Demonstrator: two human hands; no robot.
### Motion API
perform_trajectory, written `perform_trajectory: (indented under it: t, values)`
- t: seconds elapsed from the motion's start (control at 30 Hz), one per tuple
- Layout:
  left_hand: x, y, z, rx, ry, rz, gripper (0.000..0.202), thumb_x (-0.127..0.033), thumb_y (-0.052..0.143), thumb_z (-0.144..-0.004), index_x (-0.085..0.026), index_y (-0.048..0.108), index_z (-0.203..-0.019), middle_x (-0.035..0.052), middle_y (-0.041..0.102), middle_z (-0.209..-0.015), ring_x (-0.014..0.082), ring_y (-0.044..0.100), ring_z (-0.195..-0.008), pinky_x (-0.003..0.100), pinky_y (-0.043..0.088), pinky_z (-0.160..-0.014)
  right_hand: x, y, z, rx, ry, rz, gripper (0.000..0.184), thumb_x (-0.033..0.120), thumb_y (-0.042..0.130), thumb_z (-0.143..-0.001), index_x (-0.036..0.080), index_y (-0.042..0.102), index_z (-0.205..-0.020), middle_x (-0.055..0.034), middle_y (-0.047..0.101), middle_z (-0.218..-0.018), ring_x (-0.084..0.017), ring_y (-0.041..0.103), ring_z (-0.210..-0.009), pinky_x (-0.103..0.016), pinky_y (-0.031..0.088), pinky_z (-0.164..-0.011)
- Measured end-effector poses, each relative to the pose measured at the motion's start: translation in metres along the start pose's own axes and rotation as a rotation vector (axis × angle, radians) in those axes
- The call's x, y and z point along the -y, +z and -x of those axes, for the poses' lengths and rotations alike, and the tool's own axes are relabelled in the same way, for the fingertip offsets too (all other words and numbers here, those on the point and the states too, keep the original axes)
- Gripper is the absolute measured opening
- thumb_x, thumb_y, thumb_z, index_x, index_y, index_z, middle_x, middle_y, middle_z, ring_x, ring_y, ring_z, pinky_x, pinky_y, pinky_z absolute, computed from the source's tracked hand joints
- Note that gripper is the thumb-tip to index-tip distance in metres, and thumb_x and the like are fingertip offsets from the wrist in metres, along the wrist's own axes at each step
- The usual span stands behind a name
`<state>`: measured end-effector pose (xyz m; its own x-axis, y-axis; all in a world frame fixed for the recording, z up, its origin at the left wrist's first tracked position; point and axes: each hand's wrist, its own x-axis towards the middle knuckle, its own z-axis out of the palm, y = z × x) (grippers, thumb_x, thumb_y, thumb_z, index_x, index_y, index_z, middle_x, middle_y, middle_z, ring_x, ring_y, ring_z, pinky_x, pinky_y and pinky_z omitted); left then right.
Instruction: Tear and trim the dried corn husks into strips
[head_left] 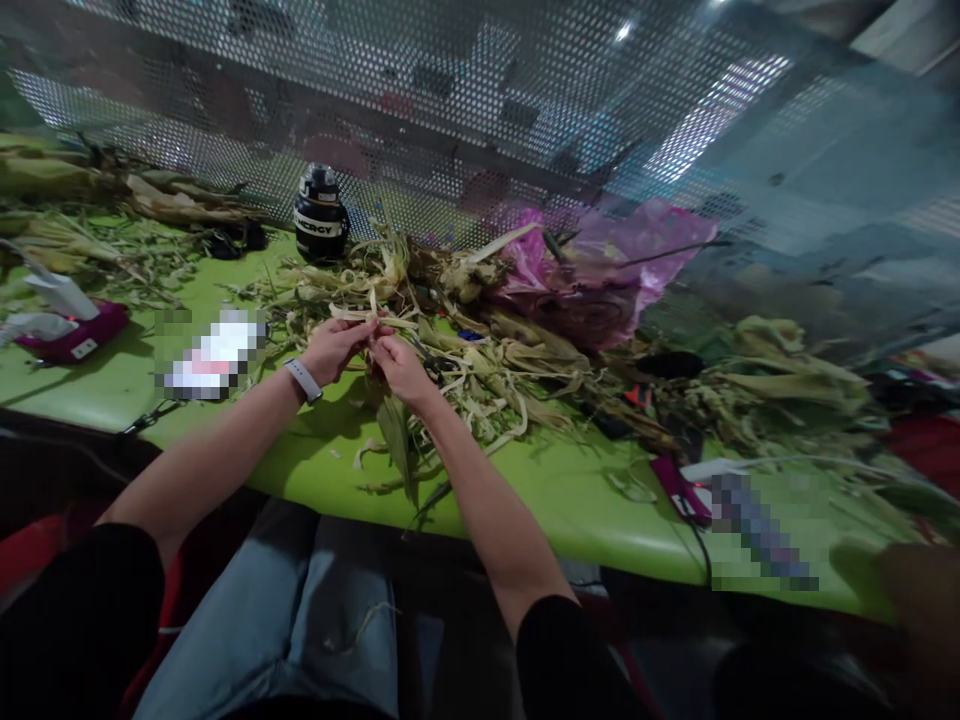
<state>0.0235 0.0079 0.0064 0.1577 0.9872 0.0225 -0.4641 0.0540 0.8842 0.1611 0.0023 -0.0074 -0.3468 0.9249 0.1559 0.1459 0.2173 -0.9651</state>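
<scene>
My left hand (pixel 337 347) and my right hand (pixel 401 366) meet over a pile of dried corn husks (pixel 480 350) on a green table (pixel 570 490). Both hands are closed, pinching a pale husk strip (pixel 373 318) between their fingertips. A grey watch (pixel 303 380) sits on my left wrist. A long green leaf (pixel 396 440) hangs down from under my right hand toward the table's near edge.
A black can (pixel 321 215) stands at the back by a perforated metal screen (pixel 450 100). A pink plastic bag (pixel 592 270) lies behind the husks. More husks cover the far left (pixel 82 220) and right (pixel 780 390). A magenta box (pixel 71 335) lies left. Pink-handled tool (pixel 675 488) right.
</scene>
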Motion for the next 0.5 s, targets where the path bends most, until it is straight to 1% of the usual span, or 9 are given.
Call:
perform_trajectory:
  t: [0.07, 0.13, 0.2, 0.27, 0.3, 0.37, 0.43, 0.5]
  values:
    - [-0.003, 0.0, 0.0, -0.011, -0.005, 0.024, 0.017, -0.022, 0.079, -0.071, -0.012, 0.07, -0.08, 0.0034, 0.07, -0.071, 0.01, 0.063, -0.064, 0.019, 0.05, -0.06, 0.003, -0.003, 0.001, -0.028, 0.074, -0.045, 0.03, 0.041, 0.062, -0.085, 0.02, 0.051, -0.068, 0.005, 0.054, -0.057, -0.009, 0.047, -0.052, -0.023, 0.037, -0.053]
    - [-0.007, 0.001, 0.0, -0.041, -0.012, 0.037, 0.011, -0.022, 0.072, -0.075, -0.013, 0.067, -0.079, -0.0001, 0.063, -0.063, 0.0074, 0.056, -0.054, 0.018, 0.047, -0.053, 0.006, -0.007, 0.002, -0.082, 0.184, -0.103, 0.032, 0.045, 0.064, -0.082, 0.019, 0.055, -0.068, 0.0037, 0.056, -0.056, -0.009, 0.048, -0.049, -0.023, 0.032, -0.047]
    - [-0.01, 0.001, 0.0, -0.071, -0.05, 0.016, 0.01, -0.024, 0.067, -0.078, -0.014, 0.065, -0.076, -0.0037, 0.051, -0.053, 0.0052, 0.044, -0.043, 0.017, 0.038, -0.042, 0.007, -0.01, 0.002, -0.142, 0.277, -0.151, 0.04, 0.055, 0.06, -0.082, 0.019, 0.055, -0.066, 0.0027, 0.055, -0.053, -0.009, 0.048, -0.046, -0.023, 0.028, -0.043]
    - [-0.012, 0.001, 0.002, -0.085, -0.075, -0.041, 0.015, -0.028, 0.068, -0.078, -0.015, 0.062, -0.073, -0.0059, 0.042, -0.048, 0.0038, 0.033, -0.037, 0.017, 0.027, -0.035, 0.007, -0.011, 0.001, -0.193, 0.308, -0.164, 0.047, 0.064, 0.056, -0.082, 0.019, 0.054, -0.065, 0.003, 0.053, -0.051, -0.009, 0.047, -0.043, -0.023, 0.026, -0.04]
    - [-0.011, 0.001, 0.003, -0.08, -0.067, -0.079, 0.019, -0.03, 0.071, -0.077, -0.016, 0.06, -0.071, -0.0066, 0.04, -0.048, 0.0034, 0.031, -0.037, 0.017, 0.023, -0.035, 0.007, -0.011, 0.001, -0.212, 0.298, -0.158, 0.049, 0.067, 0.056, -0.081, 0.02, 0.053, -0.065, 0.0037, 0.052, -0.051, -0.009, 0.046, -0.042, -0.023, 0.026, -0.04]
    - [-0.008, 0.0, 0.004, -0.04, -0.02, -0.167, 0.029, -0.034, 0.078, -0.074, -0.017, 0.055, -0.065, -0.0068, 0.039, -0.048, 0.0033, 0.031, -0.039, 0.017, 0.021, -0.036, 0.005, -0.01, 0.001, -0.213, 0.238, -0.136, 0.051, 0.07, 0.06, -0.077, 0.021, 0.05, -0.066, 0.0054, 0.05, -0.05, -0.008, 0.043, -0.042, -0.023, 0.027, -0.04]
    - [-0.004, -0.001, 0.004, 0.013, 0.028, -0.269, 0.037, -0.038, 0.079, -0.074, -0.016, 0.052, -0.061, -0.0065, 0.038, -0.048, 0.0035, 0.03, -0.041, 0.018, 0.02, -0.038, 0.003, -0.009, 0.001, -0.156, 0.144, -0.102, 0.052, 0.071, 0.061, -0.075, 0.021, 0.048, -0.067, 0.0069, 0.047, -0.049, -0.007, 0.041, -0.043, -0.023, 0.029, -0.043]
    - [0.0, -0.002, 0.002, 0.029, 0.089, -0.335, 0.035, -0.038, 0.078, -0.076, -0.016, 0.055, -0.062, -0.0062, 0.04, -0.049, 0.004, 0.029, -0.043, 0.019, 0.02, -0.04, 0.001, -0.009, 0.001, -0.083, 0.061, -0.061, 0.053, 0.072, 0.061, -0.075, 0.021, 0.047, -0.066, 0.0078, 0.043, -0.046, -0.007, 0.039, -0.043, -0.023, 0.031, -0.045]
